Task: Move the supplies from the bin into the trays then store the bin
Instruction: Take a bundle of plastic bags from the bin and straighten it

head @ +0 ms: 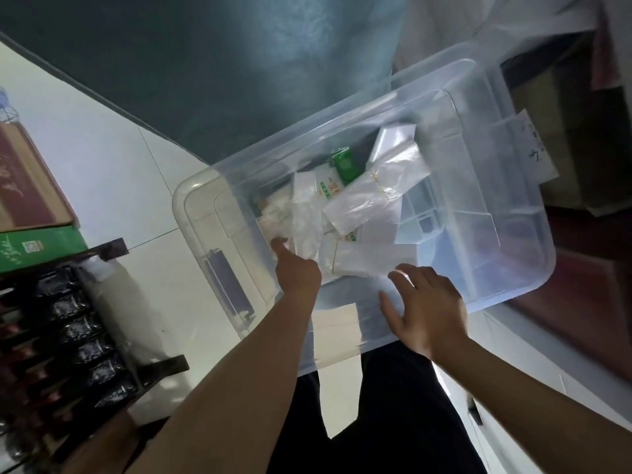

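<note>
1. A large clear plastic storage bin (506, 213), rectangular with rounded corners and a thick rim, is seen from above, lying at a slant across the middle of the view over a pale tiled floor (113, 172) and in front of the person's dark trousers (376, 422).
2. Inside the bin, a loose heap of supplies is gathered toward its left half: crumpled clear plastic bags (369, 196), white paper packets with green print (328, 189), and a small green box (346, 165).
3. The left hand (297, 271) is placed inside the bin, fingers curled, with the extended fingertip touching a pale packet (273, 224) at the edge of the heap; whether anything is pinched cannot be told.
4. The right hand (424, 309) is spread wide, fingers straight, laid against the near wall and rim of the bin; nothing is held in it.
5. A white paper label (533, 145) with handwritten marks is fixed at the bin's far right end; the writing is too blurred to be read.
6. At the left edge, a red-and-brown cardboard box (27, 186), a green carton (37, 248) and a rack of dark packaged goods (75, 336) are cut off by the frame.
7. The print on the packets is not legible, and the items beneath the bags are hidden.
</note>
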Motion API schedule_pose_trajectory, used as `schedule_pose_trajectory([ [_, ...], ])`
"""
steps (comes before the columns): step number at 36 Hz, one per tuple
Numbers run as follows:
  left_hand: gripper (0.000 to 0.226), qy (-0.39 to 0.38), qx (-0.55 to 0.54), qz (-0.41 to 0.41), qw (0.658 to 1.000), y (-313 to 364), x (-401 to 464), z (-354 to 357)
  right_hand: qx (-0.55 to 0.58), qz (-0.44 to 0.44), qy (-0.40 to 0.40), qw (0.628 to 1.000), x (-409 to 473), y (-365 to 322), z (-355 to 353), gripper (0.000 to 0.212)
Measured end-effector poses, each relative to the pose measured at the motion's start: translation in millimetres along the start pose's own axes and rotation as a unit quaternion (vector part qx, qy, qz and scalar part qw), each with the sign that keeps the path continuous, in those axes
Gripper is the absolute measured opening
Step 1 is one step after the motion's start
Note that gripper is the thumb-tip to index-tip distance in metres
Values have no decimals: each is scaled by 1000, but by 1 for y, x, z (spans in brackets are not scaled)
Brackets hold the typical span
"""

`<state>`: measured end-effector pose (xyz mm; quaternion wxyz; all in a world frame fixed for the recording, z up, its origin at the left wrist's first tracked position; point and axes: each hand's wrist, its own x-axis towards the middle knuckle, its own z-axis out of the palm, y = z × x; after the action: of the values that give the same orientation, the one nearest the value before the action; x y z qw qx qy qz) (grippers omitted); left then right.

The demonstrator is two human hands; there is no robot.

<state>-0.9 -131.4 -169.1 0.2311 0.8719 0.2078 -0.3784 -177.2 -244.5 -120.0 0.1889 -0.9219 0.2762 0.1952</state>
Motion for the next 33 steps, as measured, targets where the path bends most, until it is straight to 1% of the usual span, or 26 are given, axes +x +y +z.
schedule_pose_trajectory([
  [2, 55, -9, -80, -34, 996, 2, -3, -11, -15, 9, -34, 999, 1, -2, -7, 50],
  [4, 53, -39, -136, -52, 989, 5, -10, -24, -9, 13, -37, 999, 4, -6, -14, 47],
  [5, 51, -62, -164, -65, 982, 7, -14, -33, 21, 21, -27, 999, 5, -8, -17, 42],
  [7, 45, -120, -221, -95, 963, 10, -27, -52, 140, 57, -7, 989, 10, -15, -27, 35],
  [9, 44, -193, -256, -103, 942, 13, -41, -74, 257, 105, 14, 960, 16, -22, -39, 39],
  [10, 45, -230, -254, -101, 934, 15, -48, -84, 285, 113, 23, 952, 17, -26, -44, 44],
  [12, 47, -293, -235, -105, 921, 17, -61, -105, 270, 88, 28, 958, 19, -33, -54, 62],
  [14, 47, -344, -219, -114, 906, 20, -75, -124, 236, 31, 44, 970, 17, -41, -63, 73],
  [16, 45, -398, -217, -120, 883, 22, -86, -139, 221, -39, 78, 971, 14, -46, -70, 68],
  [19, 47, -456, -212, -124, 856, 25, -103, -157, 196, -132, 135, 962, 9, -50, -80, 44],
  [21, 45, -468, -218, -126, 847, 27, -111, -165, 182, -171, 156, 956, 6, -49, -89, 32],
  [24, 40, -483, -241, -125, 833, 26, -112, -172, 179, -191, 152, 953, 2, -51, -102, 29],
  [26, 32, -482, -272, -121, 824, 27, -105, -172, 201, -160, 141, 956, -2, -51, -104, 25],
  [28, 26, -453, -317, -125, 824, 32, -95, -168, 262, -75, 110, 956, -8, -51, -104, 26],
  [29, 28, -426, -334, -124, 832, 34, -88, -164, 304, -23, 94, 948, -10, -50, -104, 25],
  [30, 28, -387, -341, -115, 849, 36, -79, -158, 352, 28, 82, 932, -11, -48, -103, 21],
  [31, 26, -341, -327, -93, 876, 38, -70, -151, 398, 76, 74, 911, -10, -46, -103, 17],
  [33, 22, -257, -233, -28, 937, 45, -54, -133, 462, 159, 65, 870, -7, -42, -104, 10],
])
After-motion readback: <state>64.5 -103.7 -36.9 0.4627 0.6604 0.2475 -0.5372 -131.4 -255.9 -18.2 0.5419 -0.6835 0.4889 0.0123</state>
